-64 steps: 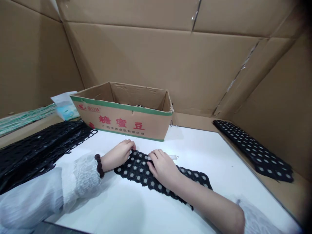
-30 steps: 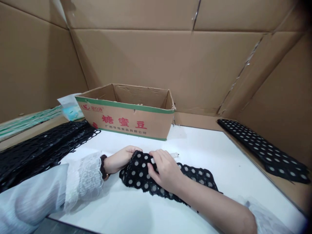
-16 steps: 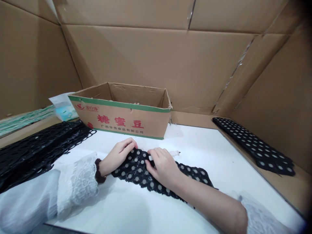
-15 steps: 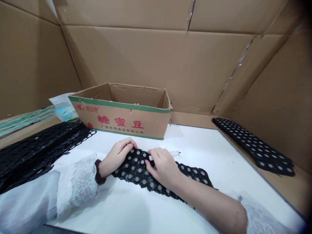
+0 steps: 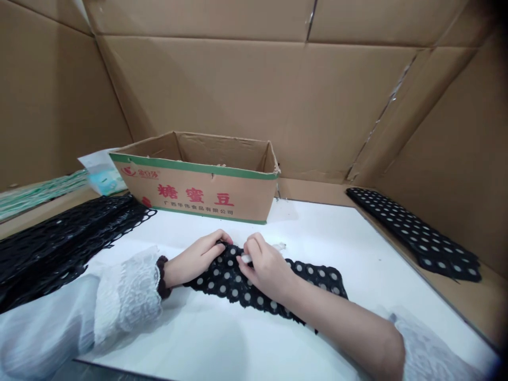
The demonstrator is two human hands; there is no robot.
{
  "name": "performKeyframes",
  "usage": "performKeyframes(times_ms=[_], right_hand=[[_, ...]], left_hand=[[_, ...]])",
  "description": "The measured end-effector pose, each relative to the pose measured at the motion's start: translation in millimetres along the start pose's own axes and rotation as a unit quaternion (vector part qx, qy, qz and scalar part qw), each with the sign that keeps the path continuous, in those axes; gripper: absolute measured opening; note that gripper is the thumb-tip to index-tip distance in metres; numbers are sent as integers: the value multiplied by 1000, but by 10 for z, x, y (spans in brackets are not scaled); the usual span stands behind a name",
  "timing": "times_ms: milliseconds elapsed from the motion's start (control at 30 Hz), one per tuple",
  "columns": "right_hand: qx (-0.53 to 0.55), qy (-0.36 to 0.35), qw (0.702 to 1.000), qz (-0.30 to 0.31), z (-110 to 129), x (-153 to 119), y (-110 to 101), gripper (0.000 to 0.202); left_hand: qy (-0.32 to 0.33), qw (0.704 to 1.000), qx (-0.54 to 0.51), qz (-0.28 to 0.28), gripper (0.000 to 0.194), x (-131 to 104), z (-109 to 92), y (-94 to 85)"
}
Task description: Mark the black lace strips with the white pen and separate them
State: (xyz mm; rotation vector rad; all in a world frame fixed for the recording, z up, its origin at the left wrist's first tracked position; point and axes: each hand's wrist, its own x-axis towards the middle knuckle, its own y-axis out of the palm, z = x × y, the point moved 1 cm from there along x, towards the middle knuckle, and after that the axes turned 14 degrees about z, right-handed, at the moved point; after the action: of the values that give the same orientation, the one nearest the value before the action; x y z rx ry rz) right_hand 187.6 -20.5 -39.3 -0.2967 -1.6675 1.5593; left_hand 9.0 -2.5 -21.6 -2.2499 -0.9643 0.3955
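A black perforated strip (image 5: 235,292), dotted with rows of pale grey discs, lies slantwise on the white tabletop. My left hand (image 5: 200,258) is closed on the strip's far left edge, thumb and fingers pinching it. Over the middle of the strip, my right hand (image 5: 266,264) is closed around a slim white pen-like tool (image 5: 246,259). One end of the tool shows between thumb and forefinger, and the other pokes out behind the knuckles. My right forearm covers part of the strip's near right side.
A cardboard box (image 5: 198,193) with a green rim band stands behind my hands. Black openwork sheets (image 5: 51,238) lie at left, near green-white strands (image 5: 43,193) and a plastic packet (image 5: 103,177). Another dotted black strip (image 5: 413,230) rests at right. Cardboard walls (image 5: 238,90) enclose the table.
My right hand has turned and risen slightly, and the white tool's near end now shows more between the fingers. My left hand has shifted a little to the right along the strip's edge.
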Motion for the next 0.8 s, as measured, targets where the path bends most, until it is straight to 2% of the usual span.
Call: performKeyframes(times_ms=[133, 233, 300, 433, 533, 633, 800], right_hand=[[-48, -74, 995, -42, 26, 7, -31, 18], [-58, -119, 989, -68, 41, 0, -68, 21], [-64, -142, 984, -85, 49, -12, -97, 22], [-35, -184, 975, -120, 64, -41, -147, 21], [-3, -192, 972, -134, 73, -52, -159, 23], [1, -183, 975, -130, 77, -49, -147, 37], [-40, -108, 989, -89, 50, -30, -120, 51]], left_hand=[[-23, 1000, 16, -2, 16, 11, 7, 13], [0, 999, 36, -10, 13, 1, 15, 6], [12, 999, 31, 7, 12, -7, 27, -6], [-3, 999, -7, 41, 9, -15, 59, -33], [-5, 999, -2, 35, 7, -18, 67, -36], [-1, 999, 32, 36, 8, -14, 69, -20], [-1, 993, 116, 27, 11, 9, 99, -2]])
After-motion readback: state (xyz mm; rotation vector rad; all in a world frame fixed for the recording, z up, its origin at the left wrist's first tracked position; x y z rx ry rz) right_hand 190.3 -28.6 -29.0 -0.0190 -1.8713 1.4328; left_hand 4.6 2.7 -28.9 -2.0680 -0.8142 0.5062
